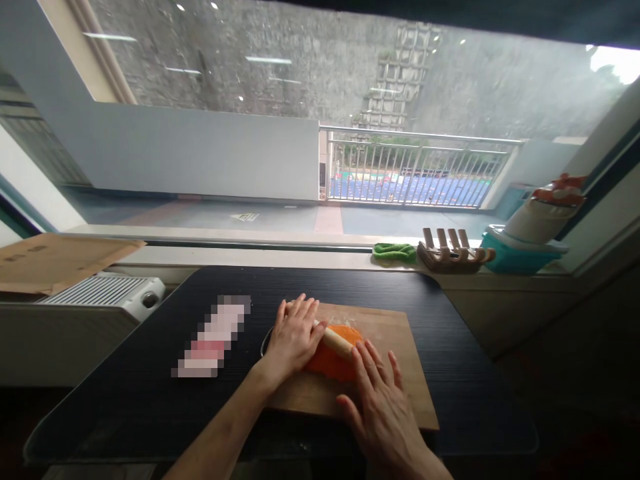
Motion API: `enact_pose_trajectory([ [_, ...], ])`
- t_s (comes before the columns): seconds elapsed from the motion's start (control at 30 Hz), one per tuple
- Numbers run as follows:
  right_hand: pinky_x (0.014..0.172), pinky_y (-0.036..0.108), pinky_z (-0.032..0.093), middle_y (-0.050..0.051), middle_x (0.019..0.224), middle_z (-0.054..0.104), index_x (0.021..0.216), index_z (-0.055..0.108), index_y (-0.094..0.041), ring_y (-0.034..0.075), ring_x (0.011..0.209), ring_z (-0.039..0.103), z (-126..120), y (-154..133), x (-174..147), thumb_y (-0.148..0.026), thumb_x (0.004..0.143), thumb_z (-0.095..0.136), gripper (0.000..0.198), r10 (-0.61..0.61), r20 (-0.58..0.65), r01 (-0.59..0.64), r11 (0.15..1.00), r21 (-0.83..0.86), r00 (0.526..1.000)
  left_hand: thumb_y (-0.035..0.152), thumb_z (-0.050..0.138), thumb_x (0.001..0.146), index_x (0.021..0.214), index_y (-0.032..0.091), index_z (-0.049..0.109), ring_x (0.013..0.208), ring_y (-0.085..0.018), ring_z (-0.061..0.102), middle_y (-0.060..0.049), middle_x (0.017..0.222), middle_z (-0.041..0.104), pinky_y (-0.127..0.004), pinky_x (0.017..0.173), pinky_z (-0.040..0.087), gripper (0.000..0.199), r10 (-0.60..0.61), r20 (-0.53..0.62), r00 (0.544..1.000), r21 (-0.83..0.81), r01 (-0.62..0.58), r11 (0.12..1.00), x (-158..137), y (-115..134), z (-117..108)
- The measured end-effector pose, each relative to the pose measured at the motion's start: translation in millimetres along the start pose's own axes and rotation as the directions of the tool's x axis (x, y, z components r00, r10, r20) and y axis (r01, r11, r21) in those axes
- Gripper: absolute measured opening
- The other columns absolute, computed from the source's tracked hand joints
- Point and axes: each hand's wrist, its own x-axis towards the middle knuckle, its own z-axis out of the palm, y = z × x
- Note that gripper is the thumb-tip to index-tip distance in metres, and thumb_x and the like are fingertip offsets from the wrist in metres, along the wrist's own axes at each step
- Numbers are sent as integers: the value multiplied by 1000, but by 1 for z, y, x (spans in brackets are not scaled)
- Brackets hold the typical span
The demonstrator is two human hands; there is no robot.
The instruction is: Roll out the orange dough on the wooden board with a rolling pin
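The rolling pin (336, 341) seems light, stiff; hold its ends; left hand (296, 335), ten o'clock, right hand (381, 393), four, lie unclenched.

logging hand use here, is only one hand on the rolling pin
No, the left hand and the right hand both lie on the rolling pin, one towards each end.
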Motion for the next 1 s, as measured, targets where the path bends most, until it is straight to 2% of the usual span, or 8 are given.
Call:
enact_pose_trajectory([
  [0.1, 111, 48, 16, 8, 145, 34, 141, 28, -14, 24, 135, 26, -2, 0, 3, -46, 91, 39, 60, -11, 28, 11, 1000, 5, 1000, 43, 24, 94, 136, 15, 40, 135, -26, 28, -9, 142, 42, -55, 109, 16, 53, 1, 3, 1000, -2, -1, 1000, -7, -4, -1],
  [0.3, 107, 54, 20, 13, 137, 46, 133, 41, -9, 30, 131, 34, 9, 20, 33, -42, 92, 37, 53, 169, 74, -165, 985, -54, 983, 42, 27, 94, 132, 14, 46, 135, -28, 29, -9, 137, 48, -57, 108, 18, 51, 13, -32, 999, -3, -13, 1000, 31, 3, 11],
  [0.5, 111, 47, 16, 8, 147, 31, 142, 26, -13, 24, 137, 22, 4, 0, -1, -47, 92, 37, 62, -23, 14, 23, 999, -39, 1000, 42, 29, 93, 136, 14, 40, 135, -27, 29, -10, 142, 41, -55, 109, 18, 53, 18, -62, 998, 3, -17, 1000, -19, -7, 1],
  [0.6, 110, 49, 18, 8, 146, 34, 141, 30, -13, 24, 136, 24, 4, 5, 11, -47, 92, 36, 60, 8, 52, -7, 1000, -20, 999, 42, 29, 93, 137, 14, 38, 135, -27, 29, -10, 142, 41, -56, 109, 18, 53, 17, -71, 997, 15, -16, 1000, -22, -8, 0],
  [0.77, 108, 51, 20, 12, 138, 45, 133, 44, -11, 27, 132, 32, 8, 22, 47, -44, 94, 31, 52, 207, 124, -205, 978, -28, 970, 41, 26, 94, 131, 12, 46, 133, -28, 32, -12, 136, 49, -58, 108, 18, 51, -6, -79, 997, 26, 8, 1000, 1, 1, 1],
  [0.83, 109, 50, 18, 10, 139, 44, 135, 42, -12, 26, 133, 31, 9, 21, 40, -46, 94, 31, 54, 185, 117, -184, 983, -20, 976, 41, 28, 94, 130, 13, 48, 131, -28, 36, -12, 135, 49, -56, 108, 18, 50, 7, -75, 997, 27, -5, 1000, -9, 2, -2],
  [0.93, 111, 48, 14, 7, 144, 36, 140, 33, -15, 24, 136, 26, 8, 16, 22, -52, 93, 31, 60, 62, 91, -61, 998, -6, 994, 42, 31, 93, 133, 15, 44, 130, -26, 37, -11, 138, 47, -56, 109, 16, 51, 50, -72, 996, 26, -49, 998, -33, -1, -6],
  [1.0, 111, 48, 13, 7, 145, 35, 140, 32, -15, 24, 136, 25, 8, 16, 23, -52, 93, 31, 61, 45, 91, -45, 999, -5, 995, 43, 32, 92, 136, 15, 40, 132, -25, 35, -10, 140, 44, -56, 110, 15, 52, 60, -64, 996, 26, -58, 998, -38, -4, -6],
])
